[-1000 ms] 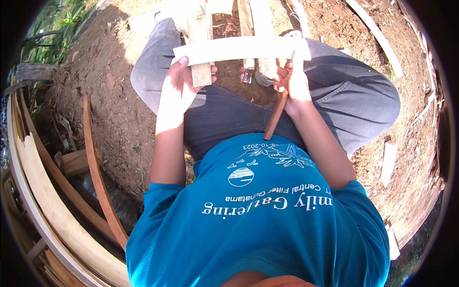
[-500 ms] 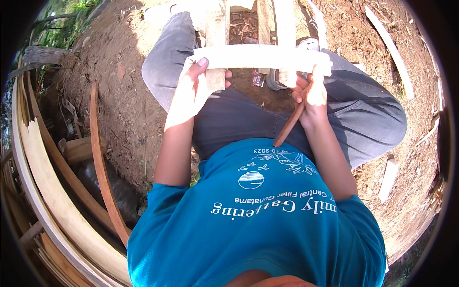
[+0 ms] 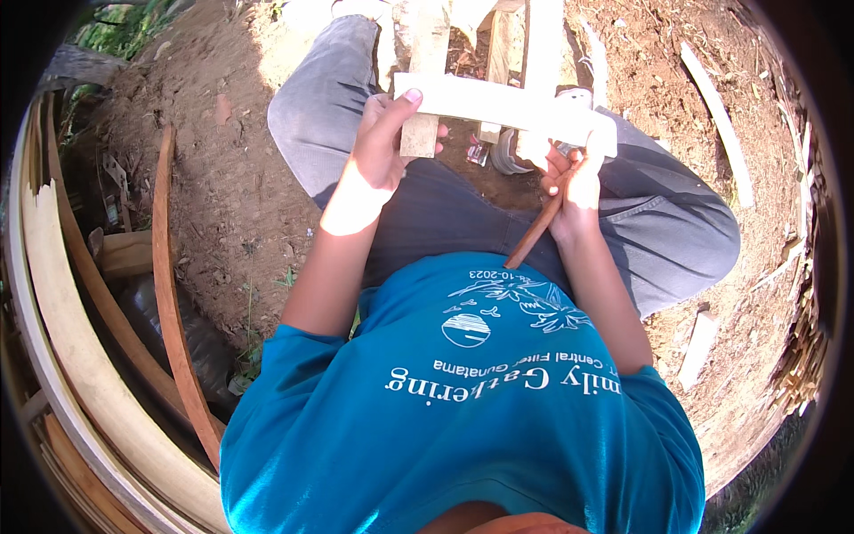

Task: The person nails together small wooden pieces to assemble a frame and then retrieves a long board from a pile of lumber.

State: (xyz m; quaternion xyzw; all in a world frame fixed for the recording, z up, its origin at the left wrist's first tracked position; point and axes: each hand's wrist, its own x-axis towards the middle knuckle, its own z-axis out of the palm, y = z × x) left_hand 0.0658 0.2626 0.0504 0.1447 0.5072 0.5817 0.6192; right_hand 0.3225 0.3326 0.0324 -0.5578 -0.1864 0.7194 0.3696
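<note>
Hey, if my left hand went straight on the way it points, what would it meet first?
Most likely the pale board, whose left end your left hand touches. Depth beyond it is unclear.

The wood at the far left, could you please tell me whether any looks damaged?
Yes, one broad pale plank there has a jagged upper end, which looks broken rather than cut straight.

Spotted white lettering on the teal-blue short-sleeved fabric T-shirt, upside down from here, plus a small row of white digits near the hem. Can't read anything on the tiny red-and-white shiny packet, way too small.
</note>
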